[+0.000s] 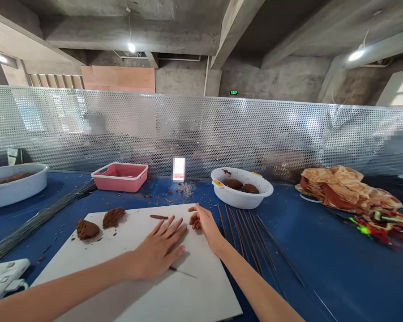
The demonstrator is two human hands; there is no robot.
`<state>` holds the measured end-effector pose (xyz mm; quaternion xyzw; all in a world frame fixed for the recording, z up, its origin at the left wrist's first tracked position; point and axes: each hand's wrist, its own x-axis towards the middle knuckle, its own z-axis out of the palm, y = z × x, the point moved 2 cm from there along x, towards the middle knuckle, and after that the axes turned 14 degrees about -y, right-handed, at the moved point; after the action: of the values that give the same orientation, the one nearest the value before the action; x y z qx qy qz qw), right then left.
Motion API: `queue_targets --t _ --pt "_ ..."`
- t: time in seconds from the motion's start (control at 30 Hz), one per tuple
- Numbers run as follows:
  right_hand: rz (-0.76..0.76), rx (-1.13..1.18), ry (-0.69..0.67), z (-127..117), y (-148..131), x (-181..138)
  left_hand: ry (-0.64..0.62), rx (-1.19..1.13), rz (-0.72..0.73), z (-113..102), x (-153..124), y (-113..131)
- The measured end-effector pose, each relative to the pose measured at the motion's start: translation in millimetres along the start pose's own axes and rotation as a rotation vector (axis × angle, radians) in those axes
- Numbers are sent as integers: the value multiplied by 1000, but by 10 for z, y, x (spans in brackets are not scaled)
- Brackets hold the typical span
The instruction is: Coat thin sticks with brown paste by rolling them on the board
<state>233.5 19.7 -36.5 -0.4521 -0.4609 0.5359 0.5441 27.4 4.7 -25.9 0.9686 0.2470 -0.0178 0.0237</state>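
Pressing the left hand (157, 250) flat on a white cutting board (201, 286), fingers spread open; pinching a crumbly brown clay lump (195, 222) in the curled fingers of the right hand (205, 226). Risking crumbling from too hard a squeeze, and a cut if the left palm slides onto the thin knife blade (183, 272) just beneath it.

I hold my left hand (159, 252) flat, palm down, fingers spread, just beside my right hand (204, 226), its fingers curled inward.
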Motion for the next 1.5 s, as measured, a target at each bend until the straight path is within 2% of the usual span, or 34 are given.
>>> queue_targets --t 0.1,0.2,0.3,0.47,0.57,0.67,0.8,0.87,0.97,1.13,1.33,1.4,1.5 --pt "-21 -4 -15 -15 13 -16 37 16 -37 -64 191 -141" --pt "-36 -39 -14 -2 32 -24 59 34 -51 -69 195 -240" --pt "-51 -61 -17 31 48 -22 43 44 -34 -15 9 -223" --pt "-52 -85 -27 73 54 -28 83 89 6 70 -432 1" --pt "-59 -103 -20 81 62 -24 49 80 4 89 -541 52" --pt "-56 -124 -16 82 76 -13 35 53 30 70 -452 -52" --pt "-72 -128 -21 74 70 -15 38 34 24 4 -155 -223" --pt "-61 -96 -21 67 62 -23 31 14 10 -27 -10 -193" --pt "-38 -56 -15 61 55 -44 12 -37 -33 -34 118 12" --pt "-105 -94 -9 71 43 -79 23 -60 -22 70 -12 345" --pt "-107 -141 24 95 69 -61 26 -39 58 142 -291 428" --pt "-118 -146 57 102 70 -63 13 -48 57 106 -248 415" --pt "-152 -91 91 99 54 -80 -23 -91 23 4 -22 336"
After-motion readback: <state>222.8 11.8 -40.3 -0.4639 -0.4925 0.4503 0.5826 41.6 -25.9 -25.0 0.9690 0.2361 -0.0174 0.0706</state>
